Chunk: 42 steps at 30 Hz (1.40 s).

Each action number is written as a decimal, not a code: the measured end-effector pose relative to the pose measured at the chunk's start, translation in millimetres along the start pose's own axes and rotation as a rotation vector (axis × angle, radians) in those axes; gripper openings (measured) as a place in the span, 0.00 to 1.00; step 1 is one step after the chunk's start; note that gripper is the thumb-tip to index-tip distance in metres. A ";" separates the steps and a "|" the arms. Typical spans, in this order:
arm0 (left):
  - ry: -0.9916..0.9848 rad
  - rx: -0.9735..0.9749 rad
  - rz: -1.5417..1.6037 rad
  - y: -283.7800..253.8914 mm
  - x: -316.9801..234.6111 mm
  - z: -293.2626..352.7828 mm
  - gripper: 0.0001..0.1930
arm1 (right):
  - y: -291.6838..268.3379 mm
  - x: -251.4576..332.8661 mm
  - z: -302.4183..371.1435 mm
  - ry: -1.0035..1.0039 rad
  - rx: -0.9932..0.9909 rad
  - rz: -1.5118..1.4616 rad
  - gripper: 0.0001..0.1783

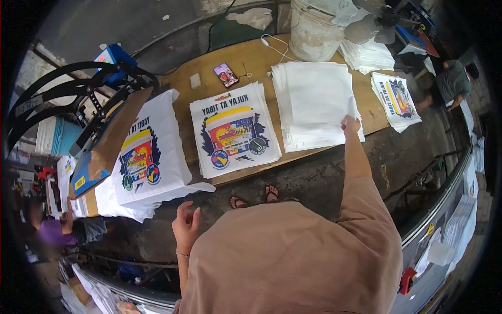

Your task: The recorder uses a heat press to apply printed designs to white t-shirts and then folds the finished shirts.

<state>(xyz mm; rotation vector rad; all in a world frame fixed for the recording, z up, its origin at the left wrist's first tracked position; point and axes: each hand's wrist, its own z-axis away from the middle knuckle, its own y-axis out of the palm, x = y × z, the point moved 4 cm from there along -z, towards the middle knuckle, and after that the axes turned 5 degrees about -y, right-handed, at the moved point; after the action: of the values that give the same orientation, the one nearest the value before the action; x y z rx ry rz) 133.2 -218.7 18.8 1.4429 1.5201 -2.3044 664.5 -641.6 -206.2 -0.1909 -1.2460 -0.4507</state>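
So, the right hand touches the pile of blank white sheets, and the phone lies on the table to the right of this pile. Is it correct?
Not quite: the head view shows the phone left of the pile of blank white sheets. It does lie on the table, and the right hand does touch that pile.

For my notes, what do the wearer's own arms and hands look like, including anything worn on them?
The left hand and right hand are ungloved. A thin bracelet circles the left wrist; none shows on the right. The plain brown shirt has a loose, short right sleeve, leaving that forearm uncovered.
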 end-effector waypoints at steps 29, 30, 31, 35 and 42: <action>-0.639 -0.425 0.589 -164.7 463.9 -164.5 0.27 | 227.0 -216.3 558.1 0.432 1.197 0.338 0.31; -0.692 -0.323 0.702 -161.7 464.8 -157.3 0.27 | 219.7 -210.4 564.8 0.361 1.294 0.319 0.30; -0.724 -0.251 0.822 -163.6 463.5 -146.5 0.27 | 213.1 -198.3 571.3 0.335 1.371 0.295 0.30; -0.588 -0.283 1.089 -215.5 438.5 -91.8 0.25 | 210.3 -92.9 604.5 -0.011 1.037 0.102 0.30; -0.048 -1.049 1.819 -358.5 430.5 142.7 0.11 | 300.3 8.6 771.8 -0.377 1.293 -0.393 0.26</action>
<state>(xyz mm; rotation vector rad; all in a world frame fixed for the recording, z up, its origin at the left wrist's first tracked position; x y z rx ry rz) -377.5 50.3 -13.8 1.2492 0.4661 -0.3379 125.2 -80.8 77.6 1.1226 -1.7248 0.1388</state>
